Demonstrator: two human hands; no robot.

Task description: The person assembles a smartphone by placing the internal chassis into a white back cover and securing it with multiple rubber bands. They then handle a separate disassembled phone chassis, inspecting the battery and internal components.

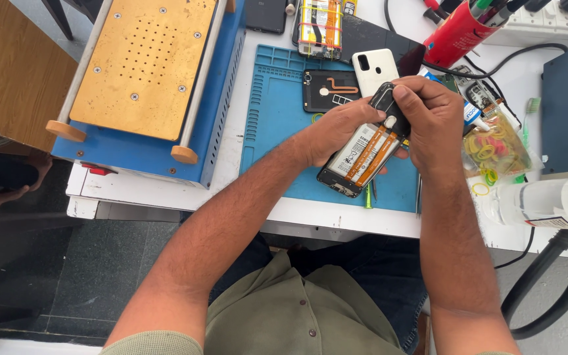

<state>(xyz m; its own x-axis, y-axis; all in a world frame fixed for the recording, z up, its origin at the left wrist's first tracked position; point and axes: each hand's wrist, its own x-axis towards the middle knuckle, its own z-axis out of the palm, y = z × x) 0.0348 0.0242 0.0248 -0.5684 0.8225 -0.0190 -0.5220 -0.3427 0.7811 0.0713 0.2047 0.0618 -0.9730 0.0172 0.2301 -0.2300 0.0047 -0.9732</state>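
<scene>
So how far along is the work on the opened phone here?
Done: the white back cover lies off on the blue mat. In hand: the left hand holds the opened black phone, battery exposed, while the right hand grips its black top piece. Left: the phone is uncovered.

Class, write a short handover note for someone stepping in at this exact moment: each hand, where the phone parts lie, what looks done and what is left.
Left hand: holds the opened phone from beneath, over the blue mat.
Right hand: fingertips grip a small black part at the phone's top end.
Parts: white back cover and a second opened phone lie on the mat.
Done: back cover off, battery and orange flex cables exposed.
Left: the black part is not clearly free or seated; the phone remains open.
</scene>
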